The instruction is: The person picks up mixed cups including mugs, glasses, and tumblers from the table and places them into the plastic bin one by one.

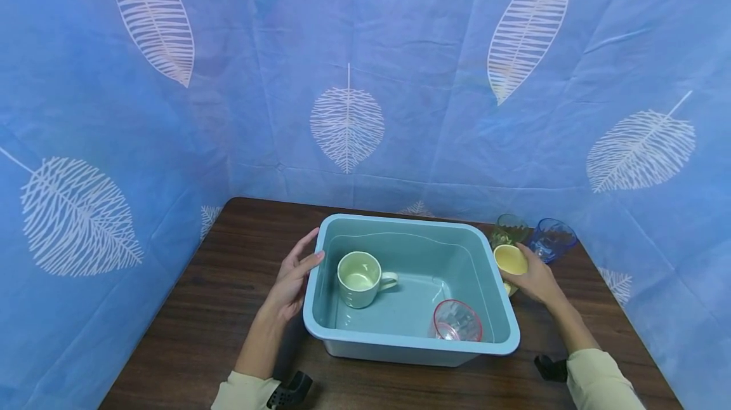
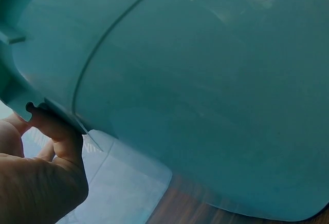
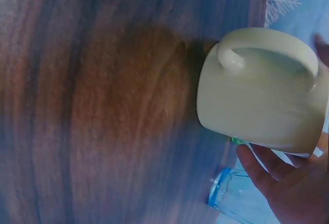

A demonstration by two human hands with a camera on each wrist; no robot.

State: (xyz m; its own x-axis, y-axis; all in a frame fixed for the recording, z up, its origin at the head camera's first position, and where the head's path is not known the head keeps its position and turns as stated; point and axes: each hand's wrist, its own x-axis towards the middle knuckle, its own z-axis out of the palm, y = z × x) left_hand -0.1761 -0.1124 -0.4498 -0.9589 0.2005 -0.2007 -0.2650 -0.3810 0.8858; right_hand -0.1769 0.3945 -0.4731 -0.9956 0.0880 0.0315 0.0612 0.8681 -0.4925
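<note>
On the table stands a light blue plastic basin (image 1: 411,336) holding a pale green mug (image 1: 358,280) and a clear glass with a pink rim (image 1: 457,321). My left hand (image 1: 291,280) holds the basin's left rim; in the left wrist view its bent fingers (image 2: 61,139) meet the rim, and the wall fills most of the picture. Just outside the right wall, my right hand (image 1: 537,277) grips a yellow mug (image 1: 510,259). The right wrist view shows this mug (image 3: 257,100) with its handle facing the camera and fingers (image 3: 254,167) against its side; the thumb is mostly hidden.
A greenish glass (image 1: 510,226) and a blue glass (image 1: 553,238) stand close beyond my right hand, near the table's far right edge. Dark wood tabletop (image 1: 228,283) extends to the basin's left. A blue leaf-patterned cloth (image 1: 422,80) hangs behind the table.
</note>
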